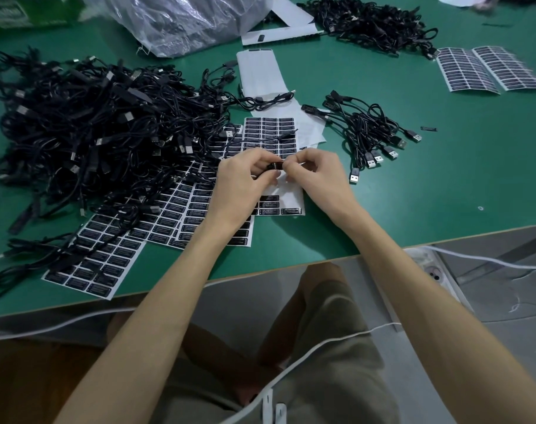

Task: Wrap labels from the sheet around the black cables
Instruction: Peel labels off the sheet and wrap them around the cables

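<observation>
Both hands — left hand, right hand — pinch one cable above the label sheet; keep the label square and press it tight — no wrinkles.

The left hand and the right hand are bare, and so are both forearms. Loose khaki-grey shorts show at 6 o'clock.

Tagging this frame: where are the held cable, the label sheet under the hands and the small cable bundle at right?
held cable [274, 165]: head view, its thick black section.
label sheet [286, 122]: head view, top label rows.
small cable bundle [364, 127]: head view, tangled middle.
</observation>
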Motion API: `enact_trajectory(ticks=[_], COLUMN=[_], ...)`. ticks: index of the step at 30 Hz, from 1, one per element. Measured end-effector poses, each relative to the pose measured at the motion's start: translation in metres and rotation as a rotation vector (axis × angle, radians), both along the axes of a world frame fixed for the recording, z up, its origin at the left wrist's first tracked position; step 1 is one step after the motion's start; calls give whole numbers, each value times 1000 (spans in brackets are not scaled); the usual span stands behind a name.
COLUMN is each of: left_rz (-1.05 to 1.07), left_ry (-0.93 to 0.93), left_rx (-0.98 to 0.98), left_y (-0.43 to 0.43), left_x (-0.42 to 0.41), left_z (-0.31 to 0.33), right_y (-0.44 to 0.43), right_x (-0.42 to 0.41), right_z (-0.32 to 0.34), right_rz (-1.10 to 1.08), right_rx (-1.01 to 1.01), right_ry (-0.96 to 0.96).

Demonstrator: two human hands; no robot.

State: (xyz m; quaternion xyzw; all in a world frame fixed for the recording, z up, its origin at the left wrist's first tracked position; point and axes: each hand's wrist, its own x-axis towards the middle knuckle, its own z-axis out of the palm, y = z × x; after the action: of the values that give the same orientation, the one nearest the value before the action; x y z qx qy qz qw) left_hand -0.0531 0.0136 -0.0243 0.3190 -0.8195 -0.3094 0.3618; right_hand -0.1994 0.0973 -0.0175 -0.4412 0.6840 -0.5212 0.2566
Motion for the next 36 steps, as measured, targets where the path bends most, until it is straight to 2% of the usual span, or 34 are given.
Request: enact_trajectory(ticks=[36], left_rz=[6], left_ry=[33], left_rx=[16], left_y=[0], left_x=[1], left_z=[-2], right_y=[-4], right_x=[-1], right_z=[-5], right_rz=[-21], right_rx=[-20], right_ry=[16])
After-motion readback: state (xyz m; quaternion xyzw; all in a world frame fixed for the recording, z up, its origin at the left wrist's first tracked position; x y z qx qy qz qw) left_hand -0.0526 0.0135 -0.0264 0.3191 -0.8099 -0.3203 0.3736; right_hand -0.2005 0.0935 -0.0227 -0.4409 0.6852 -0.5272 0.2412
